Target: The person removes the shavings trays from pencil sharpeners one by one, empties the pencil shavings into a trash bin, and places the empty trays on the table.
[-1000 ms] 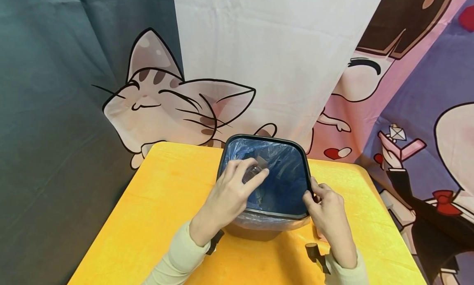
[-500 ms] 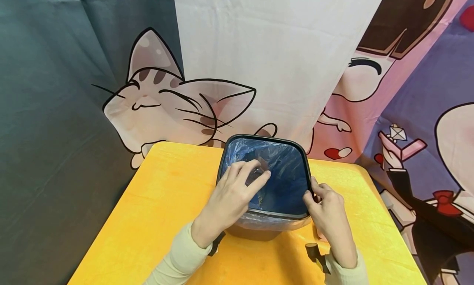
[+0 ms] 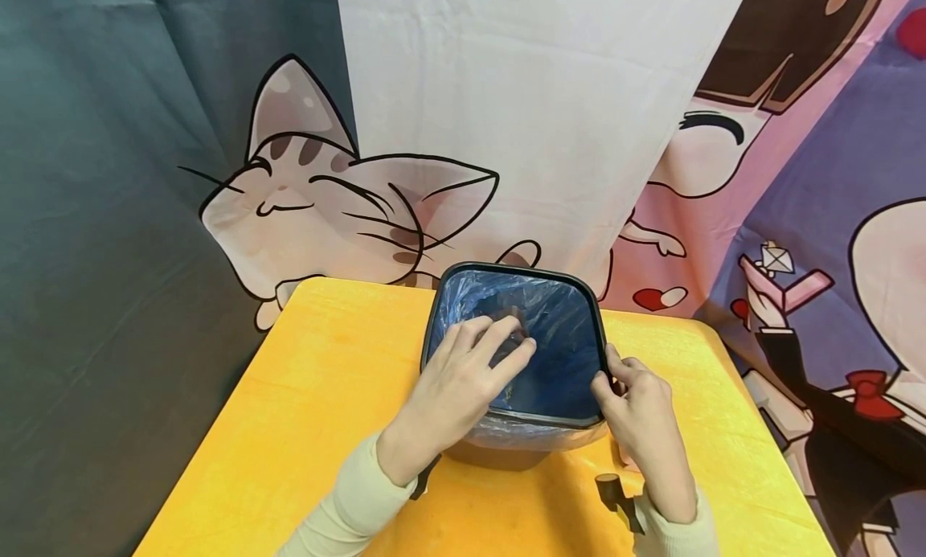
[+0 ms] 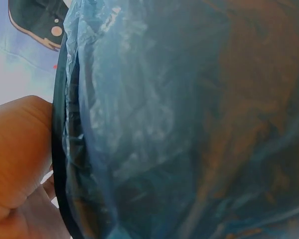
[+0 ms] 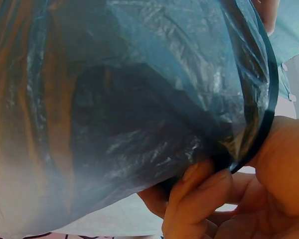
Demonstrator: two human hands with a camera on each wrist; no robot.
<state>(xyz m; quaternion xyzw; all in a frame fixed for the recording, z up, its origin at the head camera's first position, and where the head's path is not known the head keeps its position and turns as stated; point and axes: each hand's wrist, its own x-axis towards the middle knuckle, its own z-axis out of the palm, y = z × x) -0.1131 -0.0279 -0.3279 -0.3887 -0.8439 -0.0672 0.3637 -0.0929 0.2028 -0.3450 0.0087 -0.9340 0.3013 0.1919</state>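
Clear plastic, partly hidden, the small item (image 3: 518, 317) lies within the mouth of the lined bin (image 3: 499, 458), just beyond my left hand (image 3: 457, 384), whose curled thumb and fingers seem to pinch it. That hand is much the nearer, reaching in over the left side of the opening; I cannot tell which way the item's long axis runs, or how high above the bottom it sits. My right hand (image 3: 640, 396) is well apart from it, fingers gripping the black rim (image 3: 599, 320) at the near-right corner.
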